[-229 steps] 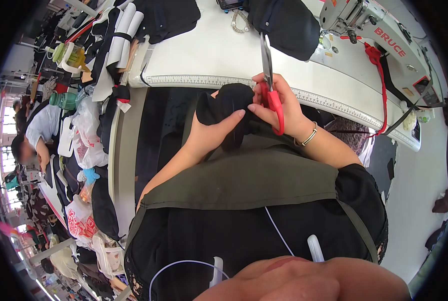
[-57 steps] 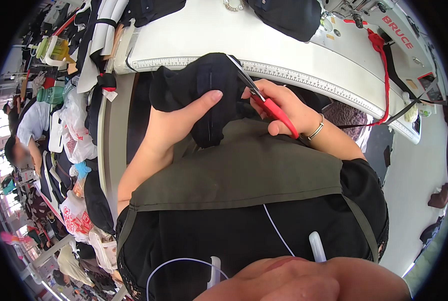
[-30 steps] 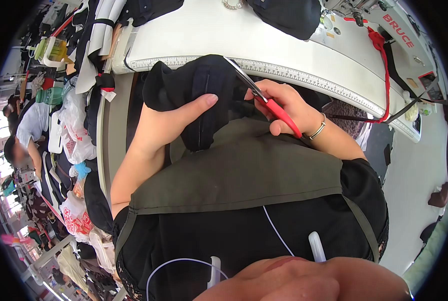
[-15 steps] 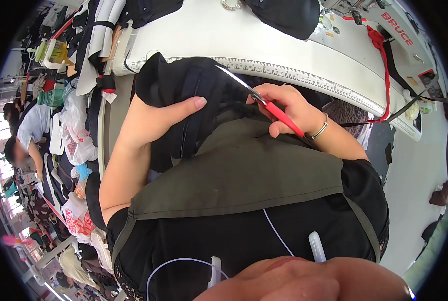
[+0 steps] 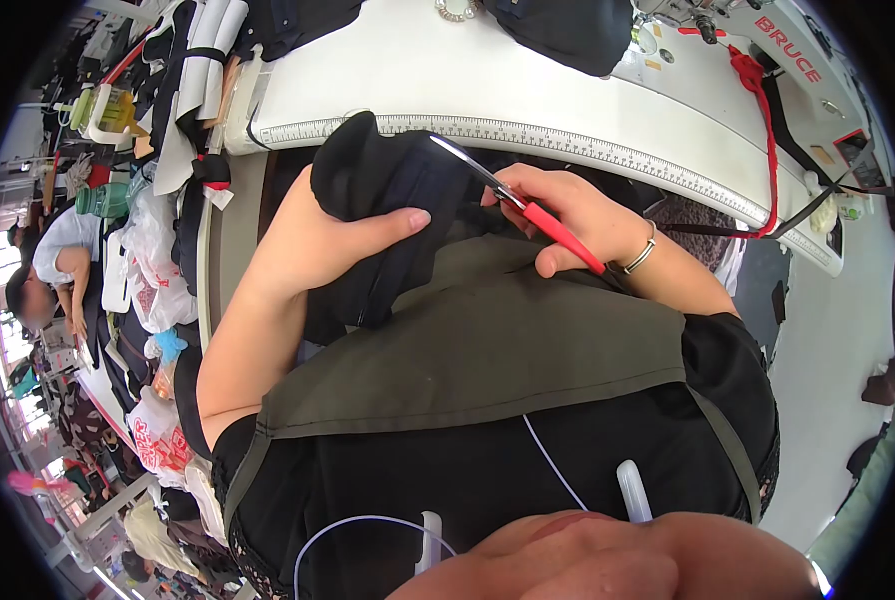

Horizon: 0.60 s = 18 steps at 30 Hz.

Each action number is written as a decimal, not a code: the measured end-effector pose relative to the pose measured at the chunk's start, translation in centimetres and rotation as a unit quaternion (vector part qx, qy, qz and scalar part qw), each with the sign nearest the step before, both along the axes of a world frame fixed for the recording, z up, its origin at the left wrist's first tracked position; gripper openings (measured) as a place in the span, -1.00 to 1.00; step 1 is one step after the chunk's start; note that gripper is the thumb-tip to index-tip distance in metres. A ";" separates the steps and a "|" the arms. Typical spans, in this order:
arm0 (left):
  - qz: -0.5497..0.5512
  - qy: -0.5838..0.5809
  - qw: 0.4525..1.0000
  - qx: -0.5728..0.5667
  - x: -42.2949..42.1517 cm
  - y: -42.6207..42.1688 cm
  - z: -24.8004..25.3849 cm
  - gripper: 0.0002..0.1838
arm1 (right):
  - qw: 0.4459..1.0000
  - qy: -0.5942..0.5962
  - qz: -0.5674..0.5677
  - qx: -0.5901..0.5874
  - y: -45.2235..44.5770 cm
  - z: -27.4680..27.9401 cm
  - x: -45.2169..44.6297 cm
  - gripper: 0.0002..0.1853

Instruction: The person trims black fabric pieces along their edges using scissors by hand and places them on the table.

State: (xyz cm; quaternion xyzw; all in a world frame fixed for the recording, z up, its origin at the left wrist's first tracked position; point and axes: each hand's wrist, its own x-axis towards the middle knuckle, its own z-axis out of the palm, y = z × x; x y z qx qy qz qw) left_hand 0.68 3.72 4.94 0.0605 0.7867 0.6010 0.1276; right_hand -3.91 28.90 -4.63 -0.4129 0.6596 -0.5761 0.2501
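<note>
A piece of black fabric [image 5: 417,190] hangs bunched over my left hand [image 5: 317,240], whose thumb presses on top while the fingers are hidden beneath the cloth. In my right hand [image 5: 572,220] is a pair of scissors [image 5: 557,228] with red handles. Their metal blades point up and to the left, and the tips lie over the fabric's upper right edge. Below the cloth, an olive apron [image 5: 487,340] covers my lap.
A white sewing table [image 5: 417,85] with a ruler strip along its near edge lies ahead. Dark garments [image 5: 562,30] and a beaded bracelet [image 5: 456,10] rest on it. At right stands a sewing machine [image 5: 797,60]. Plastic bags [image 5: 157,260] and another person [image 5: 62,250] are at left.
The black fabric has shifted right and folded over further, with my left hand moving slightly right. The scissors have barely moved.
</note>
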 end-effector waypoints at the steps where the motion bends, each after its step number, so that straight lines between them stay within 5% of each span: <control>1: -0.005 0.005 1.000 -0.004 0.0 0.1 -0.1 -0.44 | 1.000 0.005 -0.004 -0.003 0.0 0.0 0.0 -0.04; 11: 0.016 0.033 0.999 0.020 0.1 0.0 -0.2 -0.36 | 0.998 0.056 -0.020 0.009 0.8 0.1 -0.1 -0.20; 18: 0.000 0.017 0.998 0.055 0.0 0.3 -0.5 -0.35 | 0.999 0.038 -0.030 -0.020 0.4 -0.2 0.0 -0.06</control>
